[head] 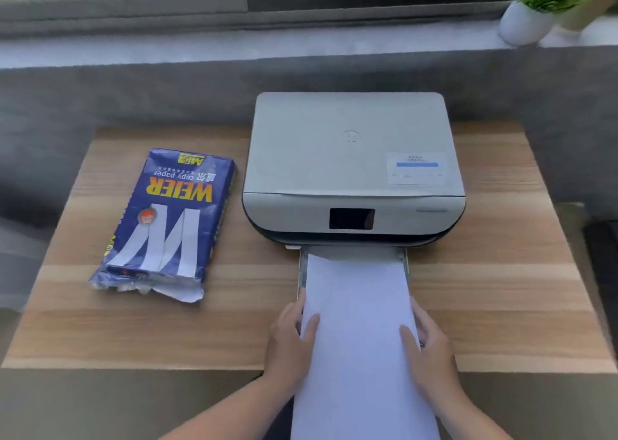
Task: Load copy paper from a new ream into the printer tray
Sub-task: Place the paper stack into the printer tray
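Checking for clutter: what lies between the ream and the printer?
Nothing: only bare table separates the ream from the printer in the head view.

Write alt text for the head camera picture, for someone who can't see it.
Two hands, left hand and right hand, hold a stack of white paper by its side edges, its far end in the pulled-out tray of a grey printer. A torn-open blue ream wrapper lies to the left on the wooden table.

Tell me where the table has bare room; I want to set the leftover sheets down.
Bare wood lies right of the printer and its tray, and along the near edge below the torn ream wrapper. The gap between wrapper and printer is narrow. The left hand and right hand hold the paper stack.
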{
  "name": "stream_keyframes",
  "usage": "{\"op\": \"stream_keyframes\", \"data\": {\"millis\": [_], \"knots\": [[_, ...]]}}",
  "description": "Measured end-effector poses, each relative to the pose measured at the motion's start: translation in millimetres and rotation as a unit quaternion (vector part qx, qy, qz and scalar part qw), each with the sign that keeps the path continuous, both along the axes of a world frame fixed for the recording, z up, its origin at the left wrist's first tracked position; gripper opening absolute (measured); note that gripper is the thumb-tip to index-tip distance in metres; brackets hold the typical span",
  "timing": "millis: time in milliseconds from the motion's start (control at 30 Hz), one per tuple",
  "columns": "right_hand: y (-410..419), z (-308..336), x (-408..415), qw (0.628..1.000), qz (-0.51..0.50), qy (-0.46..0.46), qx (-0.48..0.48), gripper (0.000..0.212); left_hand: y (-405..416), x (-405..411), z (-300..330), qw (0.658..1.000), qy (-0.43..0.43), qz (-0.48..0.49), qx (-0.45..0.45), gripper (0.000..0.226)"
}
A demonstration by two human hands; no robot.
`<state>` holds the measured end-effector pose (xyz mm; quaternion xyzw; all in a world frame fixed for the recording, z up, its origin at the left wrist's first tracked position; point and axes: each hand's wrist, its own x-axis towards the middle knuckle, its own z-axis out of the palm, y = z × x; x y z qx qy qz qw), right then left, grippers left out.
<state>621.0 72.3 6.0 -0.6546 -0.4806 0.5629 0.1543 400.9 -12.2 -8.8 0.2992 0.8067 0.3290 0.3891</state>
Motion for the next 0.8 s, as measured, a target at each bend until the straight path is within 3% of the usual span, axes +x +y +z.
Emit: {"op": "stream_keyframes", "data": {"millis": [400,567,800], "knots": [[11.2,-20.6,1.7,0.998,0.036,-0.002,-0.042,0.059,15.1,4.6,-15.5,0.995,0.007,0.053,-0.087,0.053],[15.0,-27.2,1.4,0.999,0.027,-0.016,-0.037,0.057,17.9,7.7,-14.9,0.995,0.05,0.033,-0.083,0.05],[27.2,-32.5,-9.7,0.996,-0.018,-0.074,-0.042,0.056,28.1,0.7,-20.8,0.995,0.043,0.057,-0.071,0.043]]}}
